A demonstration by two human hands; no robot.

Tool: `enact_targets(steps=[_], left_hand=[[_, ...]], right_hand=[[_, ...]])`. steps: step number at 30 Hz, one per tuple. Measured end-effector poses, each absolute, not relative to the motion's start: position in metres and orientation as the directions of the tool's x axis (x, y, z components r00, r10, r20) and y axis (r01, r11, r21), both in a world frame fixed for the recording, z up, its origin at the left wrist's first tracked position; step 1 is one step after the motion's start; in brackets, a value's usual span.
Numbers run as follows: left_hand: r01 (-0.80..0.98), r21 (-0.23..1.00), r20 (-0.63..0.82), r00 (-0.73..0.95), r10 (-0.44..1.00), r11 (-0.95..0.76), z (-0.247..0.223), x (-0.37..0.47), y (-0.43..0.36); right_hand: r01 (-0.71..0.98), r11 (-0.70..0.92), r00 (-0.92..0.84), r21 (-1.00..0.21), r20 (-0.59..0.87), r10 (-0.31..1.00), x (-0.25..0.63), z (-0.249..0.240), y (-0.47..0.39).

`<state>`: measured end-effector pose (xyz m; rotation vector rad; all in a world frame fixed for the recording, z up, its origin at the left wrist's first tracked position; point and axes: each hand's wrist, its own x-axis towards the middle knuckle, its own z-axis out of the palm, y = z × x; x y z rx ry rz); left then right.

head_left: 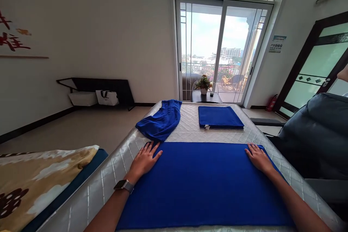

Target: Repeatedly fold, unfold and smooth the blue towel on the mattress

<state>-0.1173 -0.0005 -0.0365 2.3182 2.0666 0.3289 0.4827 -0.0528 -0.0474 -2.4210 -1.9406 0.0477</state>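
Smoothing seems in hand: the left hand (144, 158) at the cloth's (203, 185) ten o'clock and right hand (259, 158) at its two lie open, palms down, gripping nothing. It covers the mattress's (187, 132) six-o'clock end; folding would call for pinching an edge.

Mattress (187, 132) looked quilted, satiny. Spread blue cloth (203, 185) on mattress was smooth, matt. Armchair (315, 137) right of mattress had glossy, leather-like upholstery.
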Motion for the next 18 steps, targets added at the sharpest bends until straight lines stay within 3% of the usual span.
enact_targets(steps=[8,18], left_hand=[[0.983,0.144,0.173,0.088,0.981,-0.113,-0.045,-0.125,0.007],[0.987,0.147,0.149,0.042,0.988,-0.064,-0.035,-0.121,0.0]], right_hand=[[0.958,-0.283,0.286,-0.053,0.07,0.956,0.537,-0.08,-0.045],[0.951,-0.295,0.302,-0.096,0.07,0.951,0.527,-0.069,-0.05]])
